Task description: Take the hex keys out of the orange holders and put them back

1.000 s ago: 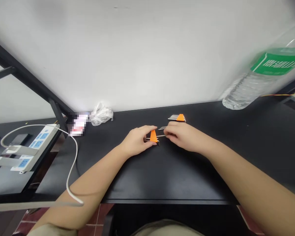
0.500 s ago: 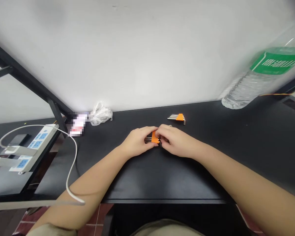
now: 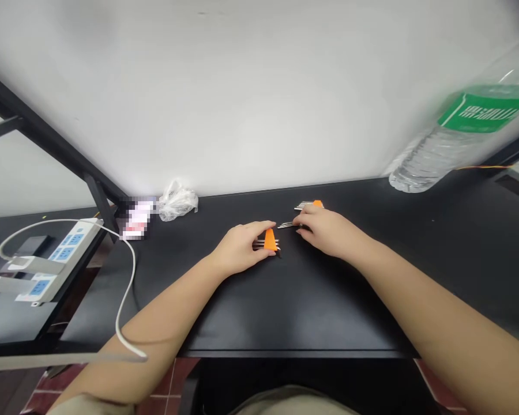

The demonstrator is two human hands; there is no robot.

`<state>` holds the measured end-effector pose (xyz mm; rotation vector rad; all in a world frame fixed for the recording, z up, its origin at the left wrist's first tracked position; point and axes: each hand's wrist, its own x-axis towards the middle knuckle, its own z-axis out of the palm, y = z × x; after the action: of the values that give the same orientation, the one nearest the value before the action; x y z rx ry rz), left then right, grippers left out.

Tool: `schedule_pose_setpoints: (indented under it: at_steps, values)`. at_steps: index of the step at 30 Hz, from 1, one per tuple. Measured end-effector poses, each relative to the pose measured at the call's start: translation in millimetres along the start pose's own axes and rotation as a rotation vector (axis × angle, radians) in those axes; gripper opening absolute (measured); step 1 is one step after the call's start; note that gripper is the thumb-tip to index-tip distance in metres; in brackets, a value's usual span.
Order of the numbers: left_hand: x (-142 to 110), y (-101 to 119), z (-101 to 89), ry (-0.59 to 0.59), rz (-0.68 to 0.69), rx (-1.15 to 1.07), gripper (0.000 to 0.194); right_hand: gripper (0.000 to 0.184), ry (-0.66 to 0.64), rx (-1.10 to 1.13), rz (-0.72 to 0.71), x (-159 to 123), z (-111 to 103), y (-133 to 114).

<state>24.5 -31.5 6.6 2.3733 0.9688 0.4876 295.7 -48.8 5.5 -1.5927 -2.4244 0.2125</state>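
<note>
While the head view looks down on the black bench [image 3: 350,311], left hand [image 3: 237,249] is closed on an orange-holder hex key set [image 3: 270,240]. Right hand [image 3: 328,230] is half closed at a steel hex key [image 3: 289,225], grip unclear, just beside a second orange-holder set [image 3: 316,203].

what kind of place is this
Probably a workshop or assembly bench: there's a black bench top, hex keys in orange holders, and a power strip off to the left.
</note>
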Motion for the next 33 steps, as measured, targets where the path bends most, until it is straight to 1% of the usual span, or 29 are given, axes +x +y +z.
schedule_pose_setpoints:
  at_steps: [3, 7, 8, 10, 13, 15, 22, 25, 29, 31, 33]
  values:
    - [-0.1, -0.8, 0.4, 0.005, 0.007, -0.010, 0.066, 0.017, -0.037, -0.021, 0.016, 1.2, 2.1, -4.7]
    - [-0.1, -0.7, 0.0, 0.007, 0.010, -0.002, 0.065, 0.010, -0.125, -0.067, 0.084, -1.6, -0.2, -12.5]
    - [0.0, -0.7, -0.1, 0.006, 0.009, 0.001, 0.066, 0.010, -0.137, -0.056, 0.090, -2.5, -1.8, -14.1]
    - [0.0, -0.7, -0.4, 0.009, 0.008, 0.003, 0.066, 0.012, -0.140, 0.024, 0.048, -3.6, -5.4, -17.0]
    - [0.0, -1.0, -0.5, 0.009, 0.005, -0.001, 0.067, 0.012, -0.115, 0.181, -0.078, -3.5, -9.7, -20.8]
    - [0.1, -0.9, -0.7, 0.006, 0.003, 0.000, 0.067, 0.012, -0.091, 0.225, -0.130, -3.1, -10.4, -22.5]
    - [-0.2, -0.4, -0.6, 0.002, -0.004, 0.020, 0.067, 0.010, -0.058, 0.230, -0.161, -4.5, -9.0, -19.5]
    - [-0.4, -0.9, -0.1, 0.003, -0.006, 0.027, 0.067, 0.013, -0.017, 0.216, -0.198, -5.1, -7.8, -19.3]
    - [0.4, 3.7, -0.7, 0.015, 0.007, 0.015, 0.066, 0.018, 0.066, 0.241, -0.260, -5.4, -2.3, -31.1]
    - [1.0, 7.9, -1.7, 0.003, 0.035, 0.009, 0.060, 0.018, 0.072, 0.309, -0.273, -5.5, -0.3, -39.7]
    - [1.5, 10.5, -2.7, -0.014, 0.054, 0.008, 0.055, 0.017, 0.067, 0.378, -0.247, -5.1, -0.1, -44.5]
